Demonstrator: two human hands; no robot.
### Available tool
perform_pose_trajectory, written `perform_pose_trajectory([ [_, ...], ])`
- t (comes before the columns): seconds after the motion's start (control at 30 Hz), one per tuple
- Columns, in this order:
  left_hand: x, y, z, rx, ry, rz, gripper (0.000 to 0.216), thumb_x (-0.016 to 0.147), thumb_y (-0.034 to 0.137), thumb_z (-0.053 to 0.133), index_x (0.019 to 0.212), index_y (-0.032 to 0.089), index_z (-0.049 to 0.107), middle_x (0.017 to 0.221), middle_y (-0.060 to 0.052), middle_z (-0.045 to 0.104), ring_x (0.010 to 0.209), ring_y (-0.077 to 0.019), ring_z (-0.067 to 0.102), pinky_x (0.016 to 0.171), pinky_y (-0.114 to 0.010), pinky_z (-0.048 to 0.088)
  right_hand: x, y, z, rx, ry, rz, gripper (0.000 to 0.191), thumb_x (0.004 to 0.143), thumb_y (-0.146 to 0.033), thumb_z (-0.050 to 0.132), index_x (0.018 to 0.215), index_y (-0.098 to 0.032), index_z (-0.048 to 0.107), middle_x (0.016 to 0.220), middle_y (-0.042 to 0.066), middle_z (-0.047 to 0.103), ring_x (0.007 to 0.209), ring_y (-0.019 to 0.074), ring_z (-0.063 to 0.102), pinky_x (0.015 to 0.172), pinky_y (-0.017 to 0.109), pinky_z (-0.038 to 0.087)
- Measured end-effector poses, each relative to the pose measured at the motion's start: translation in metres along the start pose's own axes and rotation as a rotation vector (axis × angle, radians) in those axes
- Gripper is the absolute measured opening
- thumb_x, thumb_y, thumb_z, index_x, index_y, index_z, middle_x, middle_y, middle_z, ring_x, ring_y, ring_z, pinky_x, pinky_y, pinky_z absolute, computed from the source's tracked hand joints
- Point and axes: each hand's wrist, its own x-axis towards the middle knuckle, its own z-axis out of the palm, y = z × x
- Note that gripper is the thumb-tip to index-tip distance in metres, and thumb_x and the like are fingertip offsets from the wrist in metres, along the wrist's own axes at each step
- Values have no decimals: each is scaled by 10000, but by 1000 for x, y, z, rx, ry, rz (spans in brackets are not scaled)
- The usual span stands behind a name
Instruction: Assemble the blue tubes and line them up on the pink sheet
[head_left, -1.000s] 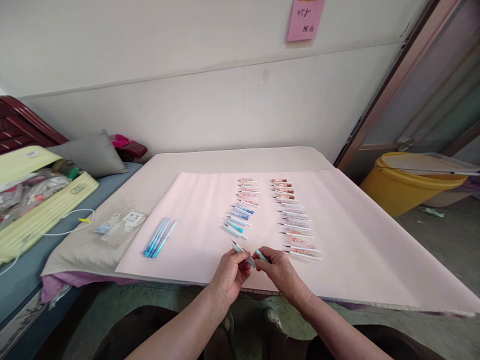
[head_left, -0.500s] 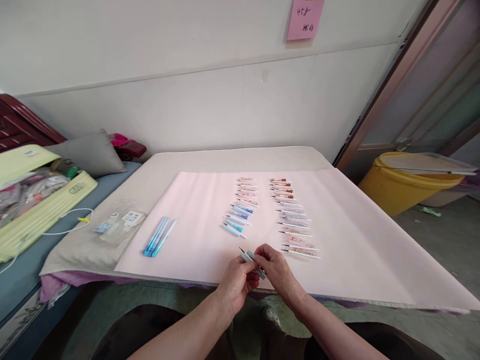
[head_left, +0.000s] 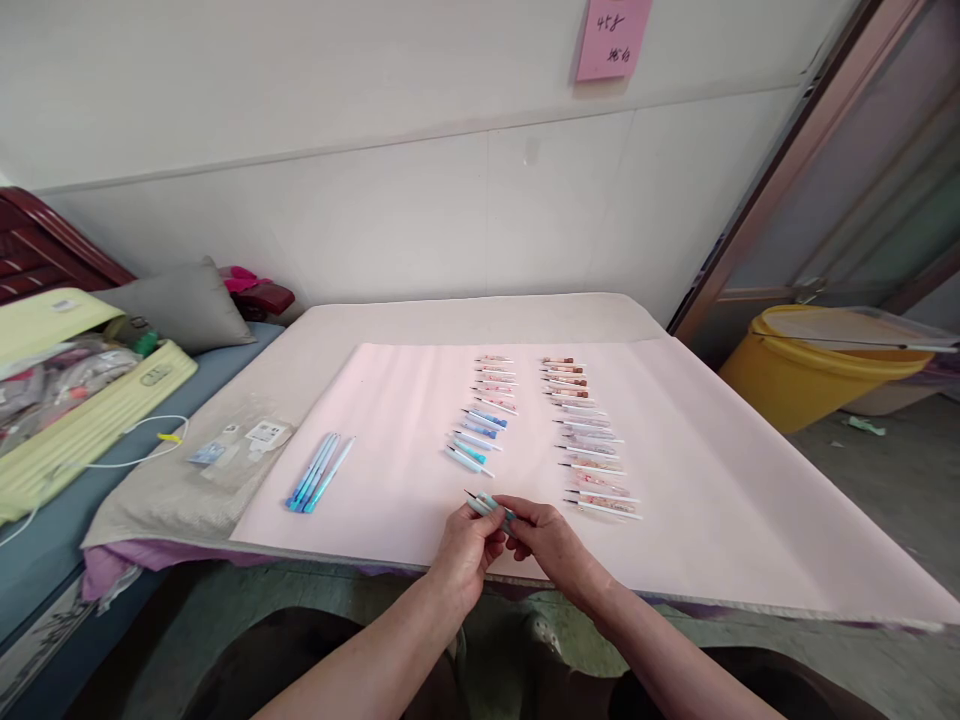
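Observation:
Close to the near edge of the pink sheet, my left hand [head_left: 469, 545] is closed around pale blue pen parts [head_left: 484, 503], with a thin dark point sticking out at the upper left. My right hand [head_left: 546, 530] pinches the same parts from the other side, its fingers meeting those of the left. The ends inside my fingers are hidden. Just beyond lie blue pen pieces [head_left: 472, 458], each beside a slim white refill-like stick. To the right stretches a column of clear patterned pen pieces with white sticks [head_left: 592, 450].
Several blue pens [head_left: 319, 475] lie together at the left of the pink sheet [head_left: 405, 400]. Clear plastic bags [head_left: 244, 445] rest on the cloth beside them. A yellow-green case [head_left: 161, 380] stands at far left, a yellow bin [head_left: 802, 370] at right.
The pen parts in my hands have shifted slightly left and lie flatter. My right fingers have moved from above the parts to pinch them nearer their lower right end.

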Motion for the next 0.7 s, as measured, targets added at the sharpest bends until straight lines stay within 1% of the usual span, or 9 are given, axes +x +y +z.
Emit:
perform_pose_trajectory([
  [0.13, 5, 7, -4, 80, 42, 33, 253, 603, 286, 728, 734, 138, 571, 578, 39, 472, 483, -40, 439, 461, -165, 351, 2, 0, -2, -8, 27, -10, 455, 688, -171, 441, 1105, -133, 618, 549, -22, 551, 474, 89, 453, 472, 223, 390],
  [0.23, 10, 20, -11, 198, 80, 49, 285, 594, 319, 722, 777, 156, 576, 626, 27, 505, 507, -54, 462, 447, -165, 339, 2, -3, -7, -20, 32, 3, 437, 705, -177, 438, 1099, -121, 620, 531, -17, 550, 474, 91, 456, 473, 221, 377],
  [0.33, 13, 33, -18, 351, 14, 39, 289, 613, 348, 695, 812, 158, 604, 678, 0, 548, 539, -70, 493, 471, -178, 369, 3, -3, -9, -24, 6, 25, 432, 713, -166, 432, 1100, -124, 618, 531, -14, 553, 467, 88, 452, 473, 221, 374],
  [0.4, 16, 37, -21, 414, -30, 64, 262, 625, 346, 677, 789, 152, 614, 677, -5, 553, 539, -73, 498, 506, -198, 403, 4, -3, -9, -17, -19, 40, 431, 710, -151, 429, 1095, -126, 619, 540, -12, 554, 465, 84, 455, 477, 220, 378],
  [0.47, 19, 40, -24, 459, -28, 92, 234, 621, 328, 669, 754, 144, 615, 645, -1, 546, 512, -73, 490, 518, -216, 420, 6, -2, -7, 0, -28, 61, 427, 711, -152, 439, 1100, -127, 612, 568, -7, 562, 487, 87, 476, 498, 224, 397],
  [0.53, 26, 42, -29, 492, 37, 120, 214, 608, 307, 661, 729, 138, 611, 600, 7, 532, 480, -73, 479, 501, -222, 418, 7, -3, -6, 33, -5, 88, 420, 717, -180, 475, 1116, -129, 594, 642, 7, 578, 548, 99, 516, 533, 232, 426],
  [0.6, 35, 47, -37, 511, 134, 158, 198, 595, 283, 650, 718, 136, 603, 573, 15, 517, 459, -73, 469, 481, -222, 413, 7, -5, -6, 65, 43, 112, 428, 718, -215, 514, 1134, -135, 572, 747, 23, 583, 608, 108, 540, 558, 238, 447],
  [0.7, 49, 55, -51, 536, 230, 213, 163, 592, 259, 631, 682, 132, 582, 562, 22, 495, 451, -70, 459, 471, -221, 415, 5, -11, -9, 48, 102, 118, 426, 723, -251, 534, 1135, -147, 553, 882, 46, 570, 674, 121, 560, 576, 247, 467],
])
